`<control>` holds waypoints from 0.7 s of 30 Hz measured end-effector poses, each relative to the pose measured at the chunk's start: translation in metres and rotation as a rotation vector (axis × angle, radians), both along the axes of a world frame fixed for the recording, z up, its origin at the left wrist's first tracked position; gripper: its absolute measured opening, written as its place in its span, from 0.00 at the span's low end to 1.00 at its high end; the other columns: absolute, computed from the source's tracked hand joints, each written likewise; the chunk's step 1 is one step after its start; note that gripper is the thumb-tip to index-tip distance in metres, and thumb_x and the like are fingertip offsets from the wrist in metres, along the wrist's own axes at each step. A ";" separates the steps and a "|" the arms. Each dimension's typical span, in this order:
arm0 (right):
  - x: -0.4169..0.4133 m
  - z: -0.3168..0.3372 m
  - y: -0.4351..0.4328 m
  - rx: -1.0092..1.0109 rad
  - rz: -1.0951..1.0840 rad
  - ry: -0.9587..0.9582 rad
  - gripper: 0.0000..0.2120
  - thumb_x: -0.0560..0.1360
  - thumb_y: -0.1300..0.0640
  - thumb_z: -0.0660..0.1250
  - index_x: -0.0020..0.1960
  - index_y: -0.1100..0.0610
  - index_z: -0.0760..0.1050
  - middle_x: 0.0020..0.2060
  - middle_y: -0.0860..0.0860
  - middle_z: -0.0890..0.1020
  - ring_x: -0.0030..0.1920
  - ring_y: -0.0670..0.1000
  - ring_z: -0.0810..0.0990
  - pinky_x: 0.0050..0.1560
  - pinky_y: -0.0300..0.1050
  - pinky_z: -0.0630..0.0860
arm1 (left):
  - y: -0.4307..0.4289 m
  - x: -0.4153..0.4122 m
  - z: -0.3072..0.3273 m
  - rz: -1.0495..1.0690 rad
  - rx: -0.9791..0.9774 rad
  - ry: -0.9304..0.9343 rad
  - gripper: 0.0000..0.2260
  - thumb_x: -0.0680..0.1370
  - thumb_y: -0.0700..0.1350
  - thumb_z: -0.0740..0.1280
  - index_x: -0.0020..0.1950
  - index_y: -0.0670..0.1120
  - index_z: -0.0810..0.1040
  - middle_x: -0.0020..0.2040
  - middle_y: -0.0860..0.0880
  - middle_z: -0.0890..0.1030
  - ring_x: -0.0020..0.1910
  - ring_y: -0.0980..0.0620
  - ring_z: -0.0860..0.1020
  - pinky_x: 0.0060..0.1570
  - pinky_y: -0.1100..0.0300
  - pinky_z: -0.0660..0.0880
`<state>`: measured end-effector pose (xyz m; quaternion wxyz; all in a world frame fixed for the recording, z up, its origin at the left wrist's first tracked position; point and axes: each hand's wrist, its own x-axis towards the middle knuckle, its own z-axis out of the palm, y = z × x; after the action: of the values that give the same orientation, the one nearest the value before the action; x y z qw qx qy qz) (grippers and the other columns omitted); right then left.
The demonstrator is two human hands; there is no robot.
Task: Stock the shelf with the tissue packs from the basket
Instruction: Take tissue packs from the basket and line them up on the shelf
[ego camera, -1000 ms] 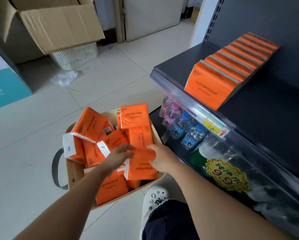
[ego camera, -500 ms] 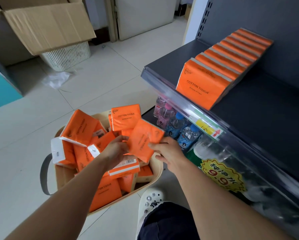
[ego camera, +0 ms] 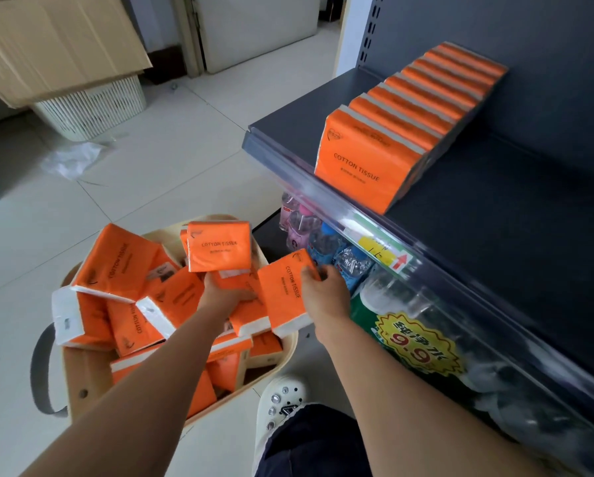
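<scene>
A beige basket (ego camera: pixel 82 394) on the floor holds several orange tissue packs (ego camera: pixel 116 263). My right hand (ego camera: pixel 325 294) grips one orange pack (ego camera: pixel 283 297) by its right edge, lifted just above the basket's right rim. My left hand (ego camera: pixel 225 292) reaches down among the packs in the basket, its fingers on another pack (ego camera: pixel 251 311); whether it grips that pack is unclear. On the dark shelf (ego camera: pixel 495 215) to the right stands a row of several orange packs (ego camera: pixel 409 108), front one facing me.
Below the shelf sit water bottles (ego camera: pixel 323 242) and a wrapped bottle bundle with a 9.9 price sticker (ego camera: pixel 416 346). A white laundry basket (ego camera: pixel 96 108) under a cardboard box (ego camera: pixel 54 43) stands far left. My white shoe (ego camera: pixel 282 404) is beside the basket.
My right hand has lifted one pack out of the pile and carried it right, toward the shelf. My left hand let go of that pack and dropped back onto the packs in the basket.
</scene>
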<state>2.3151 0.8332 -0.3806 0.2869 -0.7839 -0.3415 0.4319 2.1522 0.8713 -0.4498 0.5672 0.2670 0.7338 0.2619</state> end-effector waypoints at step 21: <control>0.083 0.177 -0.056 0.505 0.388 -0.203 0.24 0.72 0.62 0.70 0.65 0.48 0.72 0.58 0.48 0.77 0.57 0.47 0.77 0.59 0.43 0.74 | -0.034 0.027 0.195 -0.839 0.209 -0.487 0.38 0.60 0.47 0.81 0.66 0.42 0.71 0.62 0.40 0.78 0.61 0.39 0.77 0.63 0.40 0.71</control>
<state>2.3977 0.7771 -0.2036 0.3490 -0.6473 -0.6077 0.2999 2.1796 0.8376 -0.2545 0.7487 0.5261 0.3790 0.1380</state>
